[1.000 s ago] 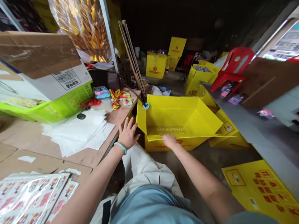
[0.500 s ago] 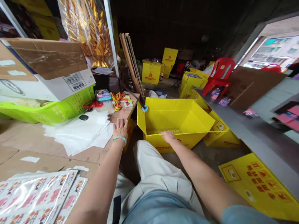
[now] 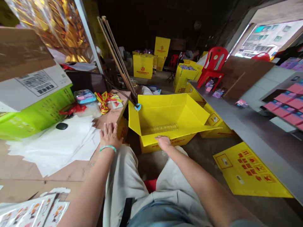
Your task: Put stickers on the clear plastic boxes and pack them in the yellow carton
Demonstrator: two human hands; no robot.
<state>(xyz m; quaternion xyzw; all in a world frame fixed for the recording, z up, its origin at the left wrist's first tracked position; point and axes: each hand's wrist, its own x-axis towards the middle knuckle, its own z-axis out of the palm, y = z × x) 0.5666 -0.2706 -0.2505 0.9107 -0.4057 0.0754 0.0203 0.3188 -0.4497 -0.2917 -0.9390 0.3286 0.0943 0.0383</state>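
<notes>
My left hand (image 3: pixel 109 135) lies flat with fingers stretched out on the corner of the brown table (image 3: pixel 71 167), touching the edge of a stack of white sheets (image 3: pixel 56 145). My right hand (image 3: pixel 163 142) rests on the near flap of an open yellow box (image 3: pixel 170 116) on the floor in front of my knees. Its fingers curl over the flap's edge. Something clear and shiny lies in the bottom of the box.
A green crate (image 3: pixel 35 116) under a white carton, a small plastic case (image 3: pixel 84 96) and red-yellow ribbons (image 3: pixel 104 101) sit on the table. Sticker sheets (image 3: pixel 30 214) lie near me. A flat yellow box (image 3: pixel 248 170) lies on the floor; more yellow boxes (image 3: pixel 143 66) and a red chair (image 3: pixel 213 66) stand behind.
My left hand came down from above the table edge and now lies flat on the table corner. My right hand stays on the box flap. My view shifted right.
</notes>
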